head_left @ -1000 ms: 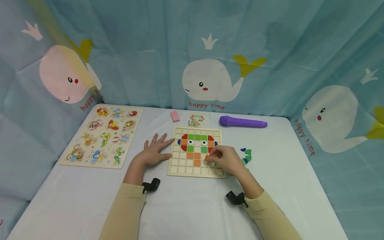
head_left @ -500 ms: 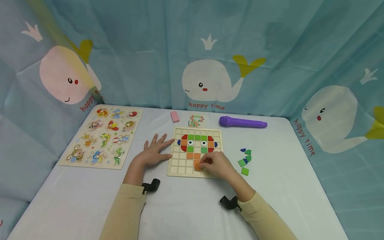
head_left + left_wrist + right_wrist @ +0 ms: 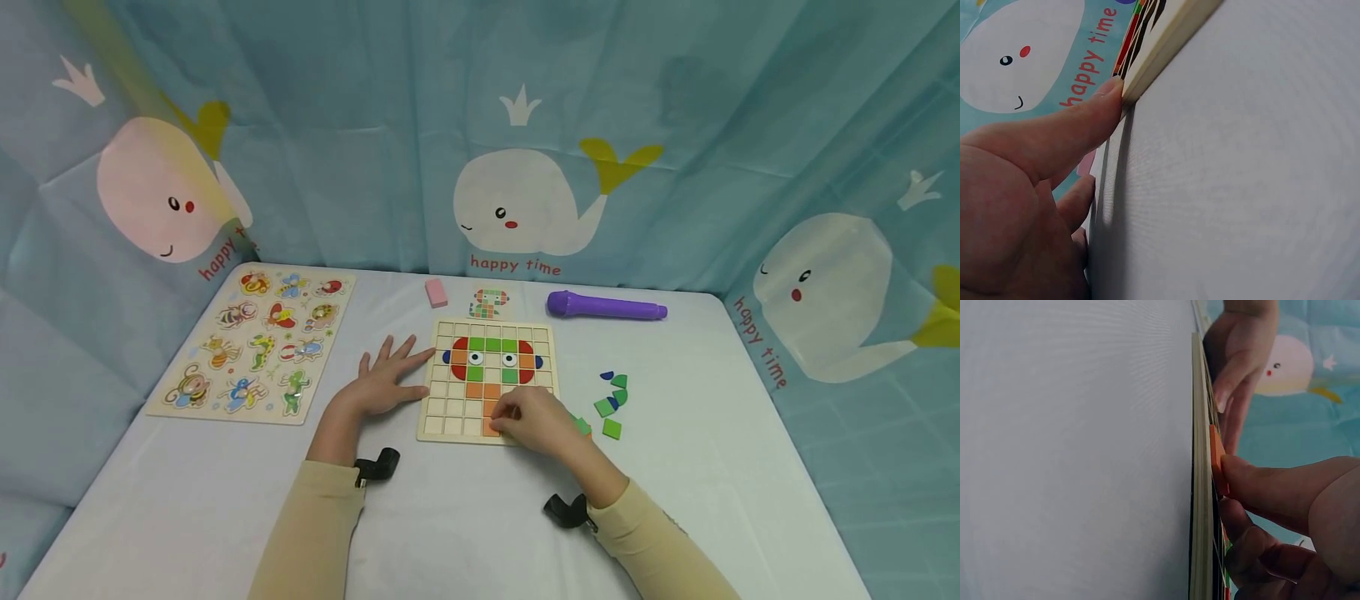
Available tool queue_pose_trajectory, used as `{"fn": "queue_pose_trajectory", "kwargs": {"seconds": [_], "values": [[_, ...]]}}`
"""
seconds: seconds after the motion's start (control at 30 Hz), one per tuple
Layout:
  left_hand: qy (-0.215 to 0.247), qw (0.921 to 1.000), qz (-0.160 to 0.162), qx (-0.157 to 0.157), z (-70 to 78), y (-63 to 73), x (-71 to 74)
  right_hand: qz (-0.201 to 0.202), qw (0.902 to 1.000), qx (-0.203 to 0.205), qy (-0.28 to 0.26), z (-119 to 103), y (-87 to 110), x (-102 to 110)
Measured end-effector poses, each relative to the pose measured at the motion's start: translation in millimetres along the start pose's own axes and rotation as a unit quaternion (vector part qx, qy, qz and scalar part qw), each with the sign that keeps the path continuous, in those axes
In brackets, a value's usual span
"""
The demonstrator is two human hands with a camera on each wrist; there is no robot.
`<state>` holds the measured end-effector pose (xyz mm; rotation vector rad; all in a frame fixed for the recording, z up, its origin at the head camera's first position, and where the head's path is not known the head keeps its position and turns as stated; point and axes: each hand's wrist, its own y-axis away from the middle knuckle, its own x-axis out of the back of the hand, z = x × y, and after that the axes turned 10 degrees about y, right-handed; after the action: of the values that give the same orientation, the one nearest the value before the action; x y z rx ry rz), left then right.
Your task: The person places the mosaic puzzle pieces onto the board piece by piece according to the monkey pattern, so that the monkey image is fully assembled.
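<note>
A wooden grid board (image 3: 446, 408) lies on the white table, its upper part filled with red, green, orange and blue tiles and two eye tiles. Down the middle runs a column of orange squares. My right hand (image 3: 542, 419) pinches an orange square tile (image 3: 1217, 459) at the bottom row, the thumb on its face and the index finger at its edge. My left hand (image 3: 382, 385) lies spread at the board's left side. In the left wrist view its thumb (image 3: 1054, 140) touches the board's edge (image 3: 1160, 59). The right hand hides the board's lower right part.
Several loose green and blue tiles (image 3: 612, 429) lie right of the board, some partly behind the right hand. A pattern card (image 3: 490, 303), a pink block (image 3: 436, 293) and a purple microphone-like stick (image 3: 607, 306) lie behind it. An insect puzzle board (image 3: 258, 346) is at left.
My right hand has moved left and toward the front with the orange tile, from the board's right part to the bottom row of the middle column. The left hand has stayed in place.
</note>
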<state>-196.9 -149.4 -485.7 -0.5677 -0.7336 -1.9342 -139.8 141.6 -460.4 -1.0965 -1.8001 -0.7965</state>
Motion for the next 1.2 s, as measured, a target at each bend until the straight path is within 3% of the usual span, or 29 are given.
{"fn": "queue_pose_trajectory", "kwargs": {"seconds": [0.27, 0.6, 1.2], "values": [[0.001, 1.0, -0.002, -0.001, -0.2, -0.5, -0.3, -0.002, 0.9999, -0.006, 0.012, 0.5, 0.6, 0.3], [0.003, 1.0, -0.002, -0.001, -2.5, -0.5, -1.8, 0.011, 0.9979, -0.064, -0.002, 10.8, 5.8, 21.6], [0.008, 1.0, 0.0, -0.003, -0.6, 0.9, -1.0, 0.06, 0.9929, -0.099, -0.028, 53.3, 31.4, 59.8]]}}
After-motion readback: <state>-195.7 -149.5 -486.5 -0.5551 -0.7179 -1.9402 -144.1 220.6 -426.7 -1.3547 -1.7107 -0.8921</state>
